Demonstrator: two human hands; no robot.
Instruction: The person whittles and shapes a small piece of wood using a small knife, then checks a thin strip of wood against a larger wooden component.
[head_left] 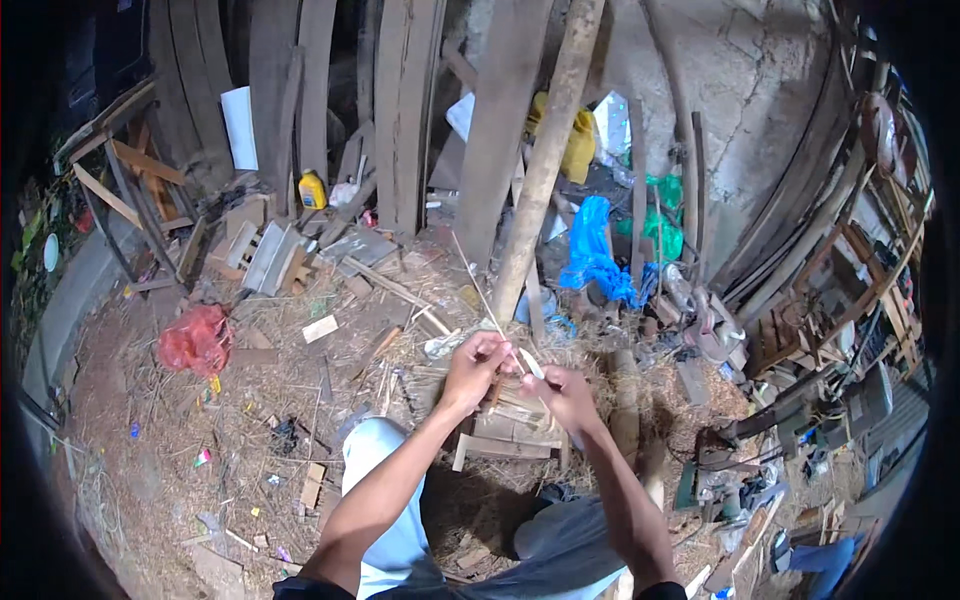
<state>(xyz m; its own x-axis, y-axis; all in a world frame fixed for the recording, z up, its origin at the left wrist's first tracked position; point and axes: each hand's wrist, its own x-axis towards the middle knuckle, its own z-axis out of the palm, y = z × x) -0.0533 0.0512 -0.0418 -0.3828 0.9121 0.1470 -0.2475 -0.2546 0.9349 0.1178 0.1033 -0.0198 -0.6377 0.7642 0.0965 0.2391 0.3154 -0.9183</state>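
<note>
My left hand (474, 372) pinches a thin, pale stick (482, 291), whose long free end slants up and away to the left. Close beside it, my right hand (564, 398) is closed around a knife (532, 363). The short, light blade points up and left and lies against or very near the stick by my left fingertips. The knife's handle is hidden in my right fist. Below both hands, between my knees, is a low wooden frame (507, 447) with slats and thin strips of wood lying on it.
Wood scraps and shavings litter the dirt floor (270, 400). Tall planks (405, 120) and a round pole (550, 150) lean on the far wall. A red plastic bag (195, 340) lies left, a blue one (592, 250) beyond my hands. Stacked wooden frames (830, 290) crowd the right side.
</note>
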